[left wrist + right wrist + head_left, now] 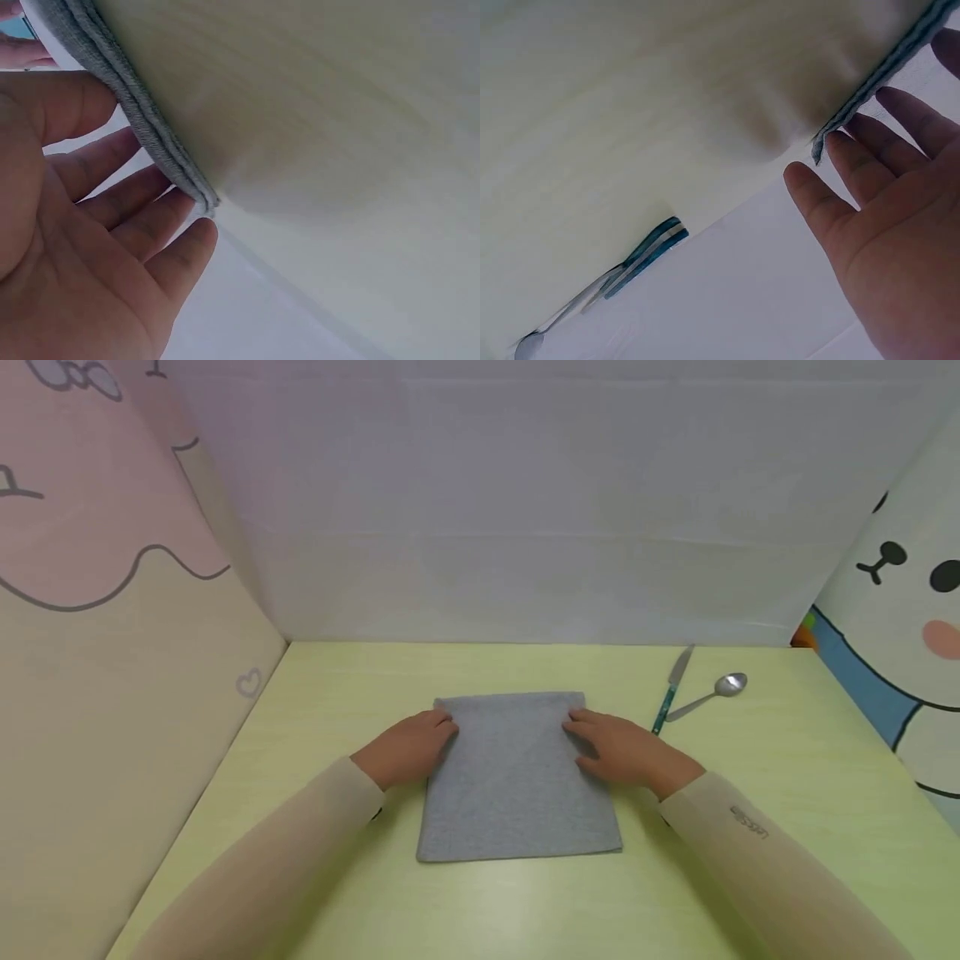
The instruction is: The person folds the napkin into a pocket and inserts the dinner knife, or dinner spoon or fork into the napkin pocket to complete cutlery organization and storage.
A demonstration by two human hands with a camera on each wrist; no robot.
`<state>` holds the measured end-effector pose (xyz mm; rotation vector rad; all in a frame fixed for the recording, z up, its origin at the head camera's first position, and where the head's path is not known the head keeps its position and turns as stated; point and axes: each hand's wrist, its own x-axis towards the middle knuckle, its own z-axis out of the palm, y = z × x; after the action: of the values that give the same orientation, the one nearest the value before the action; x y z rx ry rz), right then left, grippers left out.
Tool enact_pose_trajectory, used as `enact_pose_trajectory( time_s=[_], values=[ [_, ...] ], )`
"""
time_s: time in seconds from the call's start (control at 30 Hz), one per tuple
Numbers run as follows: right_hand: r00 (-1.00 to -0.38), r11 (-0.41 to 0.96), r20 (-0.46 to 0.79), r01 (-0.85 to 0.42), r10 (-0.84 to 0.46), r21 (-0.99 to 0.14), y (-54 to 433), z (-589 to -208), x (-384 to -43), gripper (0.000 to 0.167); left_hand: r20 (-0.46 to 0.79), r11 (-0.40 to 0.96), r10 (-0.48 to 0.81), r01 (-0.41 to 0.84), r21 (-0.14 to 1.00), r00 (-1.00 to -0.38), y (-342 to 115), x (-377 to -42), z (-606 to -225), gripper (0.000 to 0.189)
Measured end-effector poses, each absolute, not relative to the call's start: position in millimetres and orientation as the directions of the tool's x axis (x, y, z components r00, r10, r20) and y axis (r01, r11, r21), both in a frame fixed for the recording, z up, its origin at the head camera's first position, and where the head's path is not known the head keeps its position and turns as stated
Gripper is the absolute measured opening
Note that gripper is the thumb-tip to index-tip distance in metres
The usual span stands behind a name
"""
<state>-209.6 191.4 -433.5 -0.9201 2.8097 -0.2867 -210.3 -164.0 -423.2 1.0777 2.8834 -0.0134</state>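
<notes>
The left hand and right hand, relaxed, touch the grey cloth (its side edges partly hidden).

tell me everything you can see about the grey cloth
The grey cloth is plain, faintly mottled and looks like soft fabric. It lies flat and nearly smooth on the pale yellow table, roughly square, with fairly straight edges. The left wrist view shows stacked layers along one edge, so it appears folded. Both hands touch it: the left hand at its left edge, the right hand at its right edge, each nearer the far corner than the near one.
</notes>
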Motion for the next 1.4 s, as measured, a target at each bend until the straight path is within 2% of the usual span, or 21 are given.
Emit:
enact_pose_trajectory(
  time_s=[0.13,0.23,0.33,0.47,0.53,0.63,0.73,0.87,0.97,1.13,1.4],
  values=[
    [-0.786,0.785,-0.077,-0.595,-0.613,-0.174,191,-429,-193,0.054,-0.043,0.718,0.694,0.695,-0.043,-0.719,-171,-192,-421,0.019],
    [-0.775,0.773,-0.053,-0.619,-0.630,-0.140,193,-426,-176,0.051,-0.016,0.707,0.706,0.706,-0.036,-0.708,-176,-169,-417,0.008],
    [-0.762,0.759,-0.040,-0.637,-0.646,-0.134,197,-425,-156,0.053,0.009,0.688,0.726,0.725,-0.032,-0.688,-181,-142,-414,0.009],
    [-0.727,0.717,-0.006,-0.676,-0.687,-0.169,205,-424,-133,0.061,0.047,0.628,0.778,0.776,-0.050,-0.626,-186,-111,-413,0.010],
    [-0.700,0.686,0.021,-0.704,-0.714,-0.183,207,-425,-123,0.058,0.065,0.596,0.803,0.800,-0.064,-0.593,-186,-99,-412,0.012],
    [-0.666,0.649,0.048,-0.738,-0.744,-0.182,209,-426,-112,0.045,0.073,0.571,0.821,0.814,-0.106,-0.566,-185,-87,-412,0.018],
    [-0.645,0.630,0.061,-0.759,-0.762,-0.162,208,-426,-107,0.035,0.069,0.560,0.827,0.805,-0.196,-0.558,-180,-79,-415,0.022],
    [-0.650,0.641,0.045,-0.756,-0.758,-0.128,203,-426,-103,0.030,0.053,0.544,0.825,0.765,-0.345,-0.563,-170,-73,-420,0.024],
    [-0.654,0.649,0.045,-0.755,-0.755,-0.094,199,-426,-100,0.029,0.059,0.545,0.816,0.729,-0.415,-0.576,-162,-71,-422,0.026],
    [-0.656,0.655,0.052,-0.754,-0.753,-0.039,194,-427,-96,0.026,0.078,0.557,0.805,0.705,-0.439,-0.588,-155,-68,-424,0.028],
    [-0.636,0.640,0.087,-0.767,-0.767,0.045,189,-431,-93,0.020,0.080,0.539,0.818,0.710,-0.452,-0.570,-155,-69,-423,0.031]
  ],
)
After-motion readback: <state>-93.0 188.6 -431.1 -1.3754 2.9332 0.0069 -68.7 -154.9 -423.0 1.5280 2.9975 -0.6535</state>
